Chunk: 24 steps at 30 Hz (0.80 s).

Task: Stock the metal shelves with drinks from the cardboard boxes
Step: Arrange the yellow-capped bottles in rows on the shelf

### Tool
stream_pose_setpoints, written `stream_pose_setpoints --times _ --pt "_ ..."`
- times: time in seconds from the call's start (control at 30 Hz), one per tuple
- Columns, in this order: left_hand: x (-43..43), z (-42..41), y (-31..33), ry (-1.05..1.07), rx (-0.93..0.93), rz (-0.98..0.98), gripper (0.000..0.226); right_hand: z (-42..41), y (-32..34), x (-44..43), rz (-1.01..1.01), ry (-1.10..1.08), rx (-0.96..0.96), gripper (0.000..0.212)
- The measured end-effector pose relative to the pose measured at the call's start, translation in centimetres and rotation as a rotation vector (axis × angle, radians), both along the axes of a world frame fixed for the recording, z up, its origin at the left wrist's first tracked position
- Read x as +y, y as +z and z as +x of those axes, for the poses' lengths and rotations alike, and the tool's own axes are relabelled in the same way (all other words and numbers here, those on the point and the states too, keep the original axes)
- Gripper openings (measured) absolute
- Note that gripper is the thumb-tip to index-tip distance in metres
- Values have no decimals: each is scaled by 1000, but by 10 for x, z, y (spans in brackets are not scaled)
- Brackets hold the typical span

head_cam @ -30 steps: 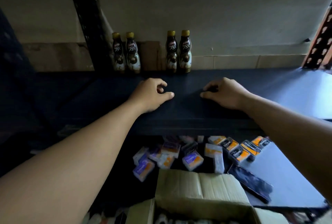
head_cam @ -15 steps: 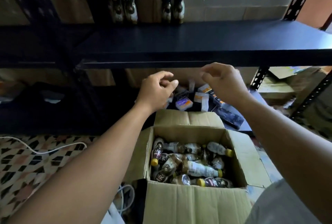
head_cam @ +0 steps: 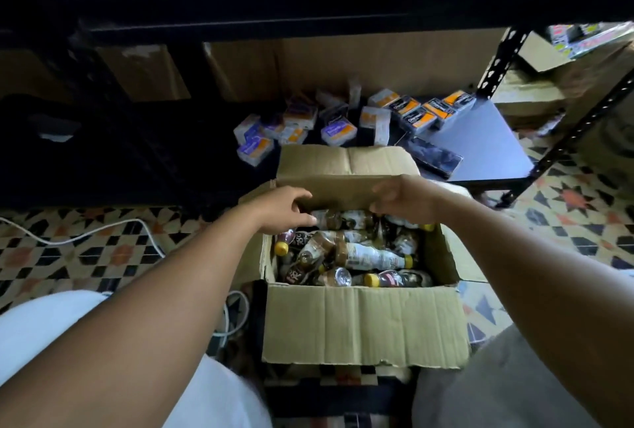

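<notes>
Just below the left hand (head_cam: 286, 209) lie bottles (head_cam: 360, 254).

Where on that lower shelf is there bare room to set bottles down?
Bare: the right end of the shelf, between the orange packs, the dark flat pack and the corner post. Crowded: the middle, strewn with small packs.

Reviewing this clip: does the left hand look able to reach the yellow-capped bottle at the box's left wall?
Probably yes. The cardboard box is open, and the left hand hovers close above the yellow-capped bottle, with nothing covering its cap.
</notes>
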<state>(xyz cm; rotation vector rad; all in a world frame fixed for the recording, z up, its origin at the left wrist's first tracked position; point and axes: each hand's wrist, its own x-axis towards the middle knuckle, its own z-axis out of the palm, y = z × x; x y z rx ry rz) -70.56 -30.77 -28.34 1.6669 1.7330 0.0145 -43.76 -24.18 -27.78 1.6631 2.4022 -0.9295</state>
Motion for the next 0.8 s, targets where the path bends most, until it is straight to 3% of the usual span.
stream_pose_setpoints --times 0.2,0.33,0.5,0.63,0.73,0.8 --pt "8 7 -49 55 -100 -10 61 42 -52 3 3 -259 109 48" --pt "15 19 -79 84 -159 -20 56 46 -76 0 -17 -307 194 44" --pt "22 56 -106 -28 -156 -12 50 52 -96 2 231 -238 1 45" --pt "29 85 -122 -119 -101 -43 59 66 -106 4 262 -150 -151 54" --pt "32 97 -130 -212 20 -91 69 69 -113 0 279 -101 -181 58" --pt "35 96 -132 -222 7 -111 70 73 -120 -4 300 -71 -192 61"
